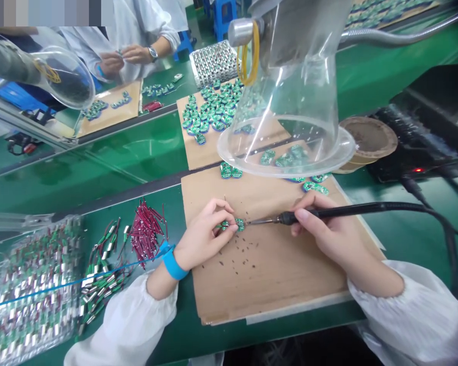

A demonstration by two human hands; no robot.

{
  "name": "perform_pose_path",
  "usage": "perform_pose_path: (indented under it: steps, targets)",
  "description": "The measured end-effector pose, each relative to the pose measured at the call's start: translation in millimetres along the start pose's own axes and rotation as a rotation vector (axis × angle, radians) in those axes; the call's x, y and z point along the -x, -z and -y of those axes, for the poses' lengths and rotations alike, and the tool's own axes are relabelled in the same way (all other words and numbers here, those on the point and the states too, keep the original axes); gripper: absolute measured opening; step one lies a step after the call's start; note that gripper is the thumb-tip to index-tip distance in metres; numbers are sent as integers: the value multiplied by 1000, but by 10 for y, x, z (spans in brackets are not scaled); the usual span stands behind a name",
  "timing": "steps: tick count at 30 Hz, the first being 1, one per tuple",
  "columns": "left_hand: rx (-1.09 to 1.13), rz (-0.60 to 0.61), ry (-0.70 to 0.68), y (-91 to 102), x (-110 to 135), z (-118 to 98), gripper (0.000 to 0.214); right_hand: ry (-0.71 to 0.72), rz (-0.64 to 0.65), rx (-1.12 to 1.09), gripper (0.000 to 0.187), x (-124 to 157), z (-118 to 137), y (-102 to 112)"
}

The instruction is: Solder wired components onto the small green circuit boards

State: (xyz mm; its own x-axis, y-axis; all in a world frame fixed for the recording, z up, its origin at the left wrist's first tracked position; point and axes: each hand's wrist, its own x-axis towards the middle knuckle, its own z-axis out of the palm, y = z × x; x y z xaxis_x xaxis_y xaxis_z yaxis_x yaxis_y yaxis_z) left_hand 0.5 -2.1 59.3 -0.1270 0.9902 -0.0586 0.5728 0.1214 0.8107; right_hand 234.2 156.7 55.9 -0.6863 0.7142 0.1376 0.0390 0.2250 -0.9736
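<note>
My left hand (203, 235) pinches a small green circuit board (232, 224) between thumb and fingers, with a blue wrist strap (174, 265) around that wrist. My right hand (328, 226) holds a black-handled soldering iron (290, 217) like a pen, and its metal tip almost touches the board's right edge. Both hands rest over a brown cardboard sheet (259, 269) speckled with dark burn marks. Several similar green boards (315, 188) lie along the sheet's far edge.
A clear plastic fume hood (286, 96) hangs over the far edge of the cardboard. To the left lie red-sleeved wires (147, 231) and a plastic tray of wired parts (34, 290). A soldering station (416, 147) stands right. A co-worker's hands (127, 61) work beyond.
</note>
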Motion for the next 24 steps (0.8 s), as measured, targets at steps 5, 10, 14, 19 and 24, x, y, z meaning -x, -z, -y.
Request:
perform_pose_path:
  steps: [5, 10, 14, 19, 24]
  targets:
    - [-7, 25, -7, 32, -17, -20, 6, 42, 56, 56, 20, 32, -35, -2]
    - [-2, 47, -14, 53, -38, -26, 6, 25, 94, 85, 13, 35, -56, -14]
    - [-5, 44, -22, 54, -49, -28, 6, 14, 114, 119, 12, 47, -76, -9]
    - [-10, 21, -18, 37, -62, -38, 7, 47, 135, 128, 9, 52, -80, 3]
    - [11, 27, 9, 25, -75, -54, 8, 89, 130, 152, 9, 57, -74, 12]
